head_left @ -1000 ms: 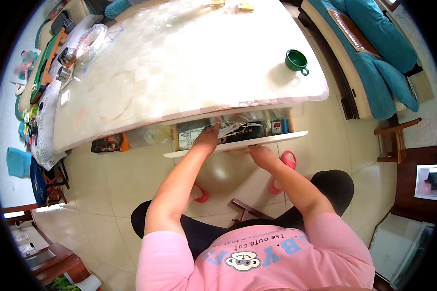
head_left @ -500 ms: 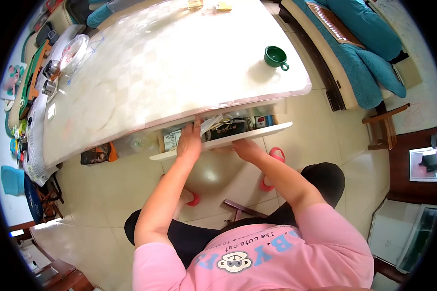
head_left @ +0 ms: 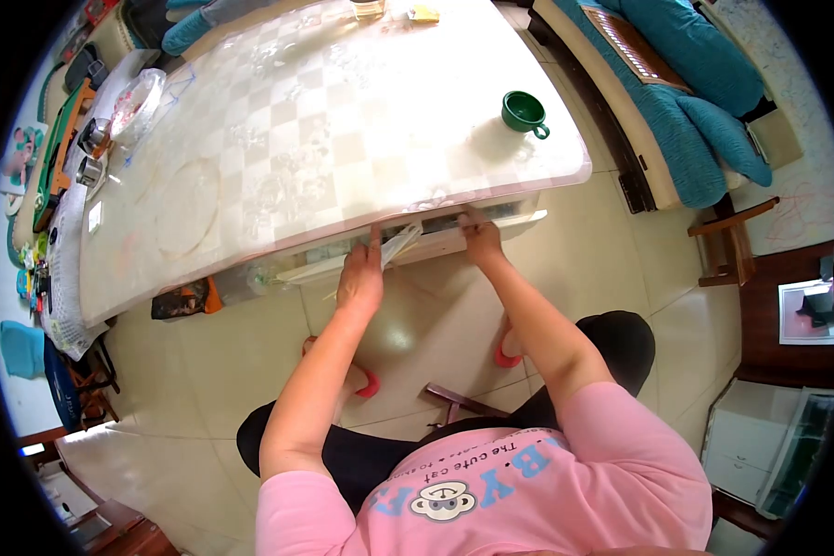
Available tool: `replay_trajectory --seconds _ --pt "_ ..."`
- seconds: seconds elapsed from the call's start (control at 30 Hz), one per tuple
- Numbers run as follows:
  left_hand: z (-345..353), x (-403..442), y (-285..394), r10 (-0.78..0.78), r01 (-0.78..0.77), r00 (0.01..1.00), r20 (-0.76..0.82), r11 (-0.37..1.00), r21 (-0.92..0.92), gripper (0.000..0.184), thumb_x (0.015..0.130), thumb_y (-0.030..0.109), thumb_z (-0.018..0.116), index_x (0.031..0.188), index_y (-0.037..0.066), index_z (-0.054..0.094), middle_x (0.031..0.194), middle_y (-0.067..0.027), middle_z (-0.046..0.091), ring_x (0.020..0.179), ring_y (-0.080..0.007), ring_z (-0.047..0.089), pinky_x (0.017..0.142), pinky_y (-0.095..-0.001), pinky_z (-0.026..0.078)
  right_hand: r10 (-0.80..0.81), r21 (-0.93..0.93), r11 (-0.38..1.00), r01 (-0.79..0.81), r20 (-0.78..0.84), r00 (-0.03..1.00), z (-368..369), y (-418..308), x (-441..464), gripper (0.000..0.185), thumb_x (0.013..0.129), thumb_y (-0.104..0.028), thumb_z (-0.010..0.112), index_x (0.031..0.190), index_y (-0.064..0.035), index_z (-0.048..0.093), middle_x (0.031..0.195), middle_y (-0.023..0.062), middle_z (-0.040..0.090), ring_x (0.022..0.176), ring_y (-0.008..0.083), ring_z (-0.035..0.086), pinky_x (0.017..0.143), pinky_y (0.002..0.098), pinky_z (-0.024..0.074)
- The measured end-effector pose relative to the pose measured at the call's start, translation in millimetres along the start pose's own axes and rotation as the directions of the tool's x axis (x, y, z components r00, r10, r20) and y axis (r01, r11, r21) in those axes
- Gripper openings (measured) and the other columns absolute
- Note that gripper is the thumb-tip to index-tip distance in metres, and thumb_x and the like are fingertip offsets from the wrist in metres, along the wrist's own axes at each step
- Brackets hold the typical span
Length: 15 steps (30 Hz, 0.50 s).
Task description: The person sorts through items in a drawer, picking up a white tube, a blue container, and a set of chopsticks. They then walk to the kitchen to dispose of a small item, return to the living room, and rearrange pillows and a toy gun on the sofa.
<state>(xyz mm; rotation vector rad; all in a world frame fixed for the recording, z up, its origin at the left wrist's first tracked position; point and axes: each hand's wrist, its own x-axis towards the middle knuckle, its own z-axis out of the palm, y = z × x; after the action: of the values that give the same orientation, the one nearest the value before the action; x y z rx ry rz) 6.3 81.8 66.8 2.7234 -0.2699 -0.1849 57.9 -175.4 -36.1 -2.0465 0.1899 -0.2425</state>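
A shallow white drawer point(head_left: 343, 268) sits partly pulled out under the near edge of the table. My left hand point(head_left: 361, 280) is closed round a long, flat white strip point(head_left: 402, 245), whose exact kind I cannot make out; it slants across the drawer front. One finger of that hand points up to the table edge. My right hand point(head_left: 481, 239) has its fingers curled over the drawer's top edge, farther right. Most of the drawer's contents are hidden beneath the tabletop.
A green cup point(head_left: 524, 112) stands on the patterned tabletop point(head_left: 278, 157) at the right. An open shelf under the table holds a black and orange packet point(head_left: 185, 299). A sofa with teal cushions point(head_left: 713, 120) is at the right. A wooden stool point(head_left: 737, 241) stands near it.
The drawer has slid inward, covering most of its contents. My right hand moved from beneath the drawer front up to its top edge. The white strip now reaches out over the front.
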Motion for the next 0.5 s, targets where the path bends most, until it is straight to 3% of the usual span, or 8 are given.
replay_trajectory --seconds 0.07,0.1,0.13,0.2,0.27,0.3,0.37,0.5 --pt "-2 1 2 -0.023 0.02 0.999 -0.025 0.993 -0.117 0.062 0.091 0.002 0.039 0.15 0.017 0.023 0.112 -0.0224 0.052 0.099 -0.0362 0.054 0.086 -0.0424 0.048 -0.021 -0.015 1.0 0.02 -0.07 0.997 -23 9 5 0.041 0.094 -0.027 0.058 0.132 -0.0122 0.053 0.11 0.0142 0.065 0.097 0.0201 0.059 0.088 0.0317 0.046" --pt "-4 2 3 -0.023 0.02 0.999 -0.026 0.993 -0.118 0.062 0.091 0.002 0.039 0.15 0.017 0.023 0.112 -0.0224 0.052 0.099 -0.0362 0.054 0.086 -0.0424 0.048 0.129 -0.072 0.988 -0.134 -0.067 0.989 -42 3 8 0.042 0.094 -0.029 0.057 0.132 -0.01 0.053 0.112 0.0137 0.064 0.098 0.0202 0.058 0.088 0.0324 0.0456" --pt "-7 3 5 -0.115 0.12 0.993 0.035 0.965 -0.232 0.066 0.089 0.0 0.043 0.15 0.016 0.023 0.113 -0.0222 0.052 0.101 -0.0376 0.053 0.087 -0.0426 0.047 0.277 -0.13 0.95 -0.284 -0.069 0.958 -63 -2 12 0.044 0.095 -0.031 0.056 0.132 -0.0079 0.053 0.113 0.0132 0.064 0.098 0.0203 0.058 0.089 0.033 0.0452" --pt "-3 0 0 -0.205 0.228 0.973 0.103 0.914 -0.335 0.071 0.086 -0.001 0.046 0.15 0.016 0.022 0.113 -0.0221 0.052 0.103 -0.0391 0.052 0.089 -0.0427 0.045 0.502 0.046 0.865 -0.5 -0.134 0.855 -93 14 24 0.047 0.096 -0.036 0.054 0.135 -0.0105 0.051 0.099 0.01 0.066 0.082 0.019 0.061 0.074 0.0308 0.0491" --pt "19 -8 -15 -0.075 0.081 0.995 0.071 0.994 -0.079 0.067 0.088 0.001 0.045 0.15 0.017 0.023 0.11 -0.0203 0.053 0.1 -0.0373 0.053 0.087 -0.0422 0.046 0.081 -0.089 0.988 -0.126 -0.397 0.914 -99 116 45 0.047 0.095 -0.038 0.053 0.137 -0.0157 0.049 0.073 0.0036 0.058 0.056 0.0135 0.052 0.049 0.0275 0.0427" --pt "28 -11 -20 -0.08 0.085 0.994 0.071 0.994 -0.076 0.067 0.088 0.001 0.045 0.15 0.017 0.023 0.11 -0.0203 0.053 0.1 -0.0373 0.053 0.087 -0.0422 0.046 0.083 -0.085 0.988 -0.126 -0.393 0.916 -106 95 44 0.047 0.095 -0.038 0.053 0.137 -0.0157 0.049 0.073 0.0036 0.058 0.056 0.0135 0.052 0.049 0.0275 0.0427" --pt "44 -17 -28 0.063 -0.056 0.996 -0.057 0.992 0.11 0.072 0.082 -0.004 0.049 0.148 0.012 0.026 0.103 -0.0178 0.053 0.09 -0.0335 0.055 0.078 -0.0422 0.051 0.49 0.378 0.85 -0.367 -0.313 0.813 -132 28 39 0.037 0.095 -0.039 0.053 0.124 -0.0166 0.056 0.057 -0.0036 0.039 0.042 0.0074 0.034 0.037 0.0249 0.0277" --pt "62 -27 -29 0.04 -0.018 0.989 -0.142 0.987 0.158 0.072 0.082 -0.004 0.05 0.148 0.011 0.026 0.099 -0.0171 0.052 0.085 -0.0331 0.055 0.074 -0.0423 0.051 0.607 0.451 0.749 -0.485 -0.173 0.776 -133 36 27 0.045 0.093 -0.043 0.056 0.122 -0.0085 0.054 0.061 -0.0033 0.038 0.043 0.0077 0.035 0.037 0.0256 0.0292"
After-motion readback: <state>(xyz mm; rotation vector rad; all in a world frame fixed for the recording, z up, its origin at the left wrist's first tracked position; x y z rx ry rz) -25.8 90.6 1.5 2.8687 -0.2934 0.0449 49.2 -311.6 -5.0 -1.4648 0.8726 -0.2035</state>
